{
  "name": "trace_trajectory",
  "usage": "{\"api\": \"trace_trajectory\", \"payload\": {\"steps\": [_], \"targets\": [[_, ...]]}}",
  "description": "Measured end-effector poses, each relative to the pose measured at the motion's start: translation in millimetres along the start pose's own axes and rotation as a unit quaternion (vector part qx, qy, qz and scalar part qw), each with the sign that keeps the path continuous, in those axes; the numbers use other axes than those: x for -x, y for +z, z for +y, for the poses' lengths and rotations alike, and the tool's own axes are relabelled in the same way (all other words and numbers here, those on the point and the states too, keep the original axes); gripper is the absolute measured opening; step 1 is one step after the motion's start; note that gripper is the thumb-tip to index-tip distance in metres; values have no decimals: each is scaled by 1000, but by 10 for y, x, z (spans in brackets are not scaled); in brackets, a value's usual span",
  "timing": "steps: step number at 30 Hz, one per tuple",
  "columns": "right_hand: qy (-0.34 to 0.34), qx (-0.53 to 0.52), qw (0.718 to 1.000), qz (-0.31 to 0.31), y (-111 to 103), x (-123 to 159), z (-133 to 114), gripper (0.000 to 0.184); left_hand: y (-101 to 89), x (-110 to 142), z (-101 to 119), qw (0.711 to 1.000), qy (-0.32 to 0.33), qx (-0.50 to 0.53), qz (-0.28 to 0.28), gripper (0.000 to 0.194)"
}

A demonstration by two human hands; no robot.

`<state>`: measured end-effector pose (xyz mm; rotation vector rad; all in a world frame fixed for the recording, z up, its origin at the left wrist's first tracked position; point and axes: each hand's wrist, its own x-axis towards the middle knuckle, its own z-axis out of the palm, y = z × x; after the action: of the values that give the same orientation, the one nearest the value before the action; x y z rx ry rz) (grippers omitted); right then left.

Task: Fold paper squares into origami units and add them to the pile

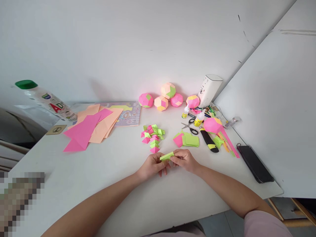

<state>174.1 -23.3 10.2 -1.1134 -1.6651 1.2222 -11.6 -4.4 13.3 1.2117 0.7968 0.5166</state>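
Between my two hands is a folded strip of light green paper (167, 156), tilted up slightly to the right. My left hand (153, 164) pinches its left end, and my right hand (184, 160) pinches the right end. Just beyond my left hand lies a cluster of folded pink and green paper pieces (154, 144), some lined up in a row. Past my right hand is a small stack of green paper squares (192, 140) with a pink square (178, 140) at its left.
Scissors (190, 126), glue bottles (199, 119) and a black-and-yellow cutter (208, 140) lie to the right, near a phone (255, 163). Paper balls (161, 103) sit by the wall. Pink and peach sheets (85, 131) and a tall white bottle (50, 102) are at left.
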Motion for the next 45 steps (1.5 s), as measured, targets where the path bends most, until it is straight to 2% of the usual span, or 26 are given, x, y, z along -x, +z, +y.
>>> {"api": "trace_trajectory", "payload": {"steps": [5,9,14,21,29,33,37,41,45], "targets": [[7,1,1000,-4,3,0,12,34,1,-3,-5,1000,-2,-9,-9,30],[23,-16,999,-15,14,-8,2,26,-4,-3,-29,1000,-1,-14,-7,26],[13,4,999,-30,25,-7,2,13,12,14,-38,1000,-6,-24,-1,19],[21,12,999,-31,40,10,0,8,49,30,5,998,-12,-53,-10,8],[58,-104,992,-38,-46,-5,53,12,-14,15,-51,999,-8,-36,-9,7],[55,-156,986,-30,-80,-18,31,11,-28,9,-46,1000,-1,-13,2,9],[62,-106,991,-58,-30,-11,5,10,-14,7,-38,1000,6,-14,-3,8],[27,-18,997,-63,13,-11,22,13,1,14,-38,999,2,-40,-7,9],[36,-23,997,-61,-8,-11,40,14,2,17,-41,998,0,-57,-15,8]]}}
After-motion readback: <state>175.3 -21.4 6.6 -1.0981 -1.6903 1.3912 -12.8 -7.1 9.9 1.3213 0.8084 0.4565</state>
